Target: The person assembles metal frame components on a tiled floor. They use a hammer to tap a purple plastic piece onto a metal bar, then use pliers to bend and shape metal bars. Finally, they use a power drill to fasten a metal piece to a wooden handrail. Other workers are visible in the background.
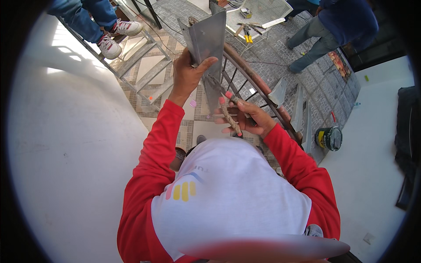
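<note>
The sheet (209, 39) is held up in the air, its left edge gripped by the left hand (188, 72), with the thumb laid across its face. At the sheet's lower part, the snips (228, 115) are held by the right hand (254, 116), their handles spread and the fingers loosely curled. To the sheet's left, a ladder (154, 72) is seen; to its right, a railing (254, 75); beyond it, tools (249, 30) are laid on mesh (269, 11).

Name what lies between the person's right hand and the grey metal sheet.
In the head view, a two-handled tool lies there, its handles at the right hand, its head at the metal sheet.
</note>
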The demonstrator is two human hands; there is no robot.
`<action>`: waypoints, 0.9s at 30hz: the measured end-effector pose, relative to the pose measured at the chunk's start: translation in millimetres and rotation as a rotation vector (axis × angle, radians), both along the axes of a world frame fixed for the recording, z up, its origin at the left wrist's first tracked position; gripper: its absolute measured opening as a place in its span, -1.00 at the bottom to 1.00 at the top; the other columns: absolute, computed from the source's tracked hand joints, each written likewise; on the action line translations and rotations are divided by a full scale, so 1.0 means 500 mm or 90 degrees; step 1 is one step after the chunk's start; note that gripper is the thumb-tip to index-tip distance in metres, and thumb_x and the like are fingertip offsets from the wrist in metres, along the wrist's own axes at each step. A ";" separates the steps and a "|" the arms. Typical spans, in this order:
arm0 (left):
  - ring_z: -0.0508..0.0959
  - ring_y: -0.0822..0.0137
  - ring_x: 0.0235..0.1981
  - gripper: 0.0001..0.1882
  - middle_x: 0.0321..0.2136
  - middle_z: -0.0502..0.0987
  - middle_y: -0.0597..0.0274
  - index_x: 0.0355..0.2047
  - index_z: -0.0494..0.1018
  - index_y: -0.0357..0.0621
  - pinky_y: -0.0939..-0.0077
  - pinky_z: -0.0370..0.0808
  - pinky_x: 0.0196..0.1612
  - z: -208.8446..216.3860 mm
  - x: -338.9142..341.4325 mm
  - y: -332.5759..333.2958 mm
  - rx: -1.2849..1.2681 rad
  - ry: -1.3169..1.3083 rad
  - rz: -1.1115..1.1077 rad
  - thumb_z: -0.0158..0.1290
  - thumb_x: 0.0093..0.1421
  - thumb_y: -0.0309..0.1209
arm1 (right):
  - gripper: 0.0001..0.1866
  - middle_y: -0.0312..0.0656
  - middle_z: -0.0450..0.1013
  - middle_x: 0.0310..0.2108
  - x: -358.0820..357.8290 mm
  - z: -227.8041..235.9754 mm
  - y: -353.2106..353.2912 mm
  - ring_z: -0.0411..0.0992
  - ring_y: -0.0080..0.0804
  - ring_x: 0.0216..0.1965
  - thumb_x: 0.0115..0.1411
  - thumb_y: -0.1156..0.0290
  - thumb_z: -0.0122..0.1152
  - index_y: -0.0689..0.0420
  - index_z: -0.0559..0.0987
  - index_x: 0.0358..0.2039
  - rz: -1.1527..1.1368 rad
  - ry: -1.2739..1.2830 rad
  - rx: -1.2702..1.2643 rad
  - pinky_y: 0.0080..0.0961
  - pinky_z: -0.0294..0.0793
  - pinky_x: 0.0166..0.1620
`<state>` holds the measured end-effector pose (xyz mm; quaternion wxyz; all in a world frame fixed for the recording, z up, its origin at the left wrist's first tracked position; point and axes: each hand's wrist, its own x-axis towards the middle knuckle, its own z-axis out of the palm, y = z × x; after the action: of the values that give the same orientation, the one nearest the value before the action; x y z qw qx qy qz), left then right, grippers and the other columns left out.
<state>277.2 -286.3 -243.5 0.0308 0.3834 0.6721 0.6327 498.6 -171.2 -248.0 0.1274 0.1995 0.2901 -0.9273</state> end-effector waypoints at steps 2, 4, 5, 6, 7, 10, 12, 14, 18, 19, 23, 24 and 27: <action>0.69 0.34 -0.26 -0.50 -0.29 0.70 0.05 -0.08 0.51 -0.33 0.45 0.58 -0.19 0.001 0.000 -0.003 0.001 0.009 -0.002 0.40 0.13 -0.22 | -0.37 -0.18 0.38 0.07 -0.001 -0.004 -0.004 0.57 -0.16 -0.15 0.34 0.05 0.20 -0.19 0.21 0.34 0.022 0.025 -0.051 -0.40 0.63 -0.41; 0.69 0.34 -0.26 -0.49 -0.28 0.69 0.05 -0.07 0.50 -0.32 0.44 0.58 -0.19 0.004 0.003 -0.007 0.000 0.004 -0.006 0.40 0.14 -0.22 | -0.36 -0.17 0.38 0.01 -0.001 -0.011 -0.001 0.55 -0.18 -0.21 0.30 0.05 0.25 -0.20 0.24 0.32 0.031 -0.002 -0.040 -0.40 0.62 -0.43; 0.69 0.33 -0.26 -0.50 -0.28 0.69 0.05 -0.07 0.50 -0.32 0.44 0.58 -0.19 0.005 0.005 -0.009 0.006 -0.004 -0.015 0.40 0.14 -0.22 | -0.38 -0.12 0.39 0.00 0.000 -0.014 0.003 0.53 -0.22 -0.22 0.31 0.07 0.25 -0.17 0.26 0.31 0.038 0.002 -0.035 -0.39 0.59 -0.42; 0.69 0.33 -0.26 -0.50 -0.28 0.69 0.05 -0.07 0.49 -0.31 0.44 0.58 -0.19 0.007 0.007 -0.010 0.013 -0.012 -0.025 0.40 0.14 -0.23 | -0.40 -0.08 0.40 0.00 0.000 -0.017 0.006 0.52 -0.26 -0.23 0.31 0.09 0.25 -0.15 0.28 0.30 0.054 0.033 -0.033 -0.39 0.57 -0.41; 0.67 0.37 -0.24 -0.53 -0.26 0.69 0.07 -0.08 0.50 -0.32 0.46 0.57 -0.17 0.008 0.010 -0.011 0.009 -0.014 -0.025 0.40 0.14 -0.27 | -0.43 -0.01 0.42 0.01 0.003 -0.019 0.011 0.49 -0.32 -0.23 0.35 0.14 0.23 -0.10 0.30 0.30 0.064 0.044 -0.028 -0.40 0.51 -0.38; 0.65 0.40 -0.23 -0.56 -0.24 0.68 0.11 -0.08 0.51 -0.33 0.48 0.57 -0.15 0.009 0.017 -0.012 0.005 -0.013 -0.014 0.39 0.15 -0.33 | -0.59 0.04 0.46 -0.01 0.007 -0.015 0.017 0.48 -0.33 -0.29 0.39 0.30 0.17 0.03 0.38 0.19 0.154 -0.015 0.320 -0.37 0.45 -0.37; 0.70 0.33 -0.26 -0.52 -0.28 0.70 0.06 -0.06 0.50 -0.31 0.44 0.58 -0.19 0.009 0.021 -0.009 0.010 0.001 0.004 0.40 0.15 -0.27 | -0.69 0.02 0.47 -0.07 0.005 -0.002 0.024 0.49 -0.24 -0.34 0.36 0.42 0.13 0.10 0.42 0.09 0.160 0.060 0.715 -0.32 0.46 -0.36; 0.70 0.33 -0.26 -0.54 -0.29 0.70 0.05 -0.08 0.51 -0.31 0.44 0.58 -0.20 0.010 0.022 -0.004 0.016 0.014 0.015 0.39 0.15 -0.28 | -0.73 0.01 0.46 -0.14 0.000 0.018 0.039 0.50 -0.10 -0.35 0.31 0.53 0.09 0.15 0.43 0.02 0.115 0.302 1.123 -0.25 0.49 -0.34; 0.70 0.32 -0.26 -0.57 -0.29 0.70 0.04 -0.11 0.53 -0.31 0.44 0.58 -0.20 0.013 0.031 0.010 0.020 0.032 0.047 0.39 0.14 -0.29 | -0.71 0.02 0.41 -0.25 -0.020 0.051 0.116 0.51 0.11 -0.29 0.21 0.66 0.06 0.20 0.42 -0.04 0.165 0.395 1.390 -0.13 0.51 -0.27; 0.70 0.32 -0.26 -0.57 -0.29 0.70 0.04 -0.10 0.53 -0.31 0.44 0.58 -0.20 0.013 0.032 0.014 0.011 0.035 0.059 0.39 0.14 -0.29 | -0.70 0.02 0.39 -0.27 -0.023 0.048 0.130 0.51 0.10 -0.29 0.19 0.68 0.06 0.20 0.42 -0.05 0.186 0.374 1.387 -0.11 0.51 -0.25; 0.69 0.32 -0.26 -0.57 -0.28 0.70 0.05 -0.10 0.53 -0.29 0.44 0.57 -0.19 0.011 0.021 0.017 0.020 0.041 0.071 0.40 0.14 -0.30 | -0.81 -0.16 0.41 -0.24 -0.025 -0.027 0.092 0.43 -0.25 -0.41 0.30 0.62 0.08 0.14 0.40 -0.10 0.094 0.406 1.128 -0.28 0.45 -0.36; 0.69 0.32 -0.26 -0.57 -0.28 0.70 0.06 -0.10 0.53 -0.29 0.44 0.57 -0.18 0.011 0.013 0.013 0.020 0.030 0.074 0.40 0.14 -0.29 | -0.83 -0.18 0.41 -0.24 -0.025 -0.044 0.077 0.42 -0.30 -0.42 0.31 0.61 0.09 0.12 0.39 -0.12 0.126 0.399 0.981 -0.31 0.44 -0.38; 0.69 0.32 -0.26 -0.56 -0.27 0.69 0.07 -0.10 0.53 -0.31 0.44 0.57 -0.17 0.007 0.002 -0.006 0.004 0.014 0.052 0.40 0.14 -0.30 | -0.84 -0.19 0.43 -0.24 -0.021 -0.066 0.038 0.44 -0.37 -0.41 0.32 0.58 0.12 0.09 0.37 -0.16 0.128 0.239 0.784 -0.37 0.43 -0.40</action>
<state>278.4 -289.4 -239.9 -0.0034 0.3623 0.6856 0.6314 488.3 -152.0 -281.2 0.0229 0.0425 0.8029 -0.5942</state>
